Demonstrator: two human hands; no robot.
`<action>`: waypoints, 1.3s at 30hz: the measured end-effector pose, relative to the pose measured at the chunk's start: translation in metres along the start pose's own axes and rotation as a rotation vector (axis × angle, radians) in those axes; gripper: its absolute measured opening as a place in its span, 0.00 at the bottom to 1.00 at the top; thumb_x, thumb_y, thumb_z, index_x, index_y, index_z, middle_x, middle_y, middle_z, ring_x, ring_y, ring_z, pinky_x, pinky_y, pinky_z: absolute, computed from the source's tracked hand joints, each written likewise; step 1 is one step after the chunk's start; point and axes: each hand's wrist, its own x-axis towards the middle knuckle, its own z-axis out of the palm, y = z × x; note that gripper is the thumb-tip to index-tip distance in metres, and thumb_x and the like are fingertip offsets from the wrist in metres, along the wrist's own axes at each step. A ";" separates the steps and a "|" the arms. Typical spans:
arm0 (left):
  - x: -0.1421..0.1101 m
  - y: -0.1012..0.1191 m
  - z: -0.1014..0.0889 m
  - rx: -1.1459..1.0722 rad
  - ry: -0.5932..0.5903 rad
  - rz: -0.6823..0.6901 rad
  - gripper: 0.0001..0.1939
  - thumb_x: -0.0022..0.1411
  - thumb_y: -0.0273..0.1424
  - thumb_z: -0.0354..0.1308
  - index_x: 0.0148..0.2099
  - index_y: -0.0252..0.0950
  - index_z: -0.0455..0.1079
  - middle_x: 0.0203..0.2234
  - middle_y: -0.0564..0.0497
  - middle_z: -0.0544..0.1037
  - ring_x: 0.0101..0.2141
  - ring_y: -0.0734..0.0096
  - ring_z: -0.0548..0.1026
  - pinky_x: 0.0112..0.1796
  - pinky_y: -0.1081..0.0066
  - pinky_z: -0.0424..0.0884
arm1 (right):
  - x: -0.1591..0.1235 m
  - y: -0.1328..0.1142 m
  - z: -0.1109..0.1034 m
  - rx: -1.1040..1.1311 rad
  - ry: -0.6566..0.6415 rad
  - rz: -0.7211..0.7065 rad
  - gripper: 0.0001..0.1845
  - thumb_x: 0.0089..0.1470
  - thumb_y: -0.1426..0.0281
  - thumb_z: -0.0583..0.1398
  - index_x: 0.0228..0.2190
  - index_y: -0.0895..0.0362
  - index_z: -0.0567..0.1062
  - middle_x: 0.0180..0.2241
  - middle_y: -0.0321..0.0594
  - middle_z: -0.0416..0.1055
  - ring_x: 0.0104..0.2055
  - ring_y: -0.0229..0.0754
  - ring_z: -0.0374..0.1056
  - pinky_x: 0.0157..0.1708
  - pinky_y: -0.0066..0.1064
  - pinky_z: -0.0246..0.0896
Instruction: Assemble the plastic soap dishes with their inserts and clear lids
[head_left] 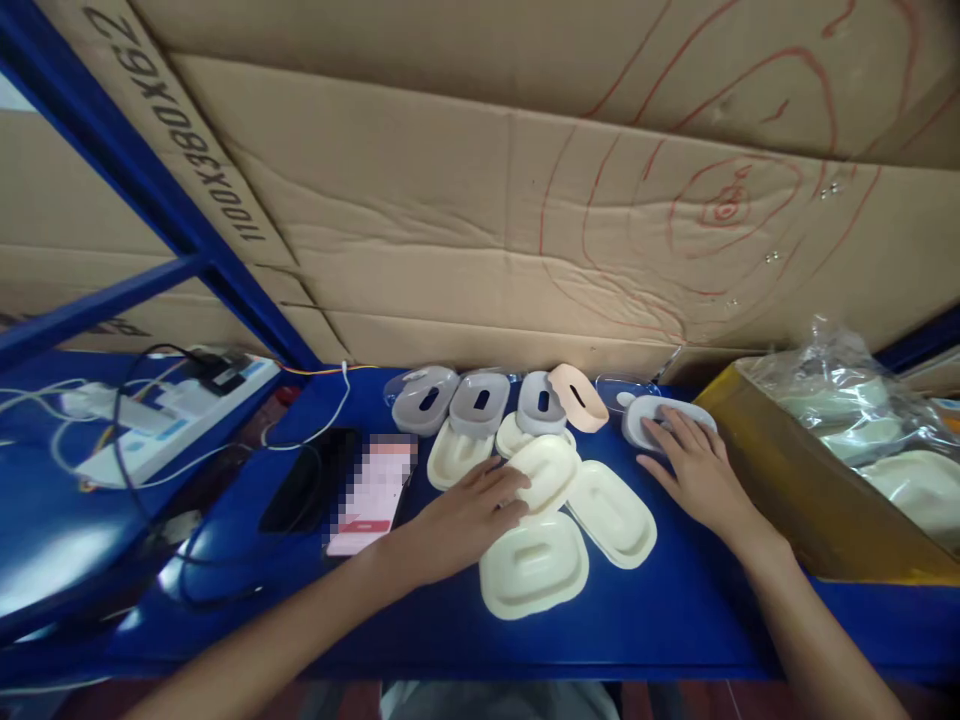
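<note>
Evidently, both hands are busy with different pieces on the blue table [690, 630]. In the head view, the left hand [469, 520] has its fingertips on a cream tray [551, 470], which partly lies over other cream trays; whether it pinches the edge or only presses, I cannot tell. The right hand [697, 470] rests, fingers spread and not clenched, upon a grey case [639, 425] near the box [757, 490], perhaps to steady it.

Three more grey cases [484, 385] and a peach case [589, 405] line the back, I suppose so that the trays can lie nearer to the person.

The touched tray has its long axis slanted, from near left to far right; its ends look alike, so I cannot say which is the front. The case under the right hand lies with its length roughly left to right.
</note>
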 end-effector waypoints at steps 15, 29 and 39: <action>-0.019 0.000 0.003 -0.234 -0.068 -0.157 0.14 0.76 0.42 0.61 0.54 0.38 0.72 0.47 0.46 0.77 0.45 0.57 0.77 0.50 0.58 0.70 | 0.021 -0.104 -0.011 0.552 -0.181 -0.422 0.24 0.73 0.59 0.60 0.66 0.48 0.70 0.70 0.50 0.68 0.72 0.54 0.64 0.69 0.56 0.61; -0.020 0.008 -0.004 -0.173 -0.183 -0.021 0.24 0.64 0.34 0.68 0.60 0.40 0.71 0.51 0.48 0.78 0.52 0.55 0.74 0.61 0.56 0.61 | 0.025 -0.075 0.001 0.455 -0.111 -0.313 0.16 0.69 0.60 0.65 0.55 0.50 0.79 0.59 0.49 0.79 0.58 0.54 0.76 0.59 0.52 0.65; -0.023 0.001 -0.001 -0.129 -0.150 -0.051 0.30 0.64 0.50 0.72 0.60 0.41 0.73 0.50 0.47 0.78 0.50 0.53 0.75 0.59 0.56 0.64 | 0.028 -0.072 -0.012 0.553 -0.101 -0.296 0.11 0.72 0.62 0.62 0.51 0.50 0.79 0.49 0.45 0.83 0.50 0.50 0.79 0.50 0.43 0.69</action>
